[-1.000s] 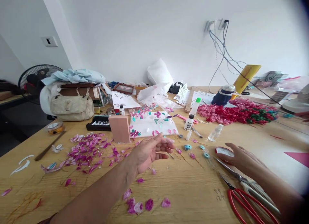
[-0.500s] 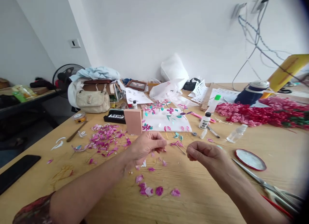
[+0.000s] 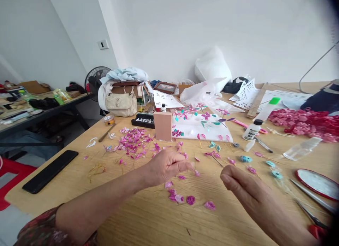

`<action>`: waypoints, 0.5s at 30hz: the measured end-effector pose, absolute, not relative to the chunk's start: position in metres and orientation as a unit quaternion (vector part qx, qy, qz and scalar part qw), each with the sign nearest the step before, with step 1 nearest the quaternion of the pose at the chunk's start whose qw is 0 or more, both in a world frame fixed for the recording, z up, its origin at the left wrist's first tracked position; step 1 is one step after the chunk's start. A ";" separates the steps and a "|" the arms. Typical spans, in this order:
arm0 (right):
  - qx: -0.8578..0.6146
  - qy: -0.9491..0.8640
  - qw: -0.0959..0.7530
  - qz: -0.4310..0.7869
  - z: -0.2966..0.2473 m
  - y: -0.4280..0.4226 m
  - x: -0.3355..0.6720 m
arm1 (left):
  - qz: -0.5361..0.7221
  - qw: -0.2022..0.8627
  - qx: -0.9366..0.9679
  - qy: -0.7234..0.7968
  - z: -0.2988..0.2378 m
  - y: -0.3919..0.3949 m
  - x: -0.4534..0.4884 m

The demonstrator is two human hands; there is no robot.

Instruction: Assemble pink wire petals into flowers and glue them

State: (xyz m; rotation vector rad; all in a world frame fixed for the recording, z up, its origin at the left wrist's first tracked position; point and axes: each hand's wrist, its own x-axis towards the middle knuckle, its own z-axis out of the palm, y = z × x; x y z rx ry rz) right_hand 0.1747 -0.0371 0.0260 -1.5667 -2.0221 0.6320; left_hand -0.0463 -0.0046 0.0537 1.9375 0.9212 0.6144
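My left hand [image 3: 168,167] is above the middle of the table, thumb and forefinger pinched together; whatever is between them is too small to make out. To its right, my right hand [image 3: 239,182] is also closed, thumb against the curled forefinger, its contents hidden. Loose magenta petals [image 3: 135,141] lie in a pile beyond my left forearm. In front of my hands are a dark pink petal rosette [image 3: 190,200] and another pink petal piece [image 3: 209,205]. Thin wire-stemmed pink petals [image 3: 213,154] rest just behind the gap between the hands.
A pinkish block [image 3: 163,126] stands behind the petals, beside a white sheet [image 3: 196,133] with fabric flowers. Bottles [image 3: 252,129], a red-rimmed round dish [image 3: 317,184] and scissors [image 3: 314,217] are on the right. A black phone [image 3: 50,171] lies at the left edge.
The view has swung to the left, so the scene sits further right. My hands remain pinched, a little farther apart, and the right hand has turned with its back more upward.
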 end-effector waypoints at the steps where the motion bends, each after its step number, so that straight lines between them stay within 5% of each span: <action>1: -0.566 -0.747 0.254 0.239 0.025 -0.040 0.174 | 0.235 0.422 0.796 0.365 0.052 -0.007 -0.046; 10: -0.553 -0.791 0.154 0.212 0.010 -0.043 0.171 | 0.286 0.324 0.784 0.446 0.037 0.015 -0.085; 15: -0.517 -0.813 0.251 0.096 -0.001 -0.032 0.158 | 0.285 0.243 0.826 0.422 0.029 0.009 -0.086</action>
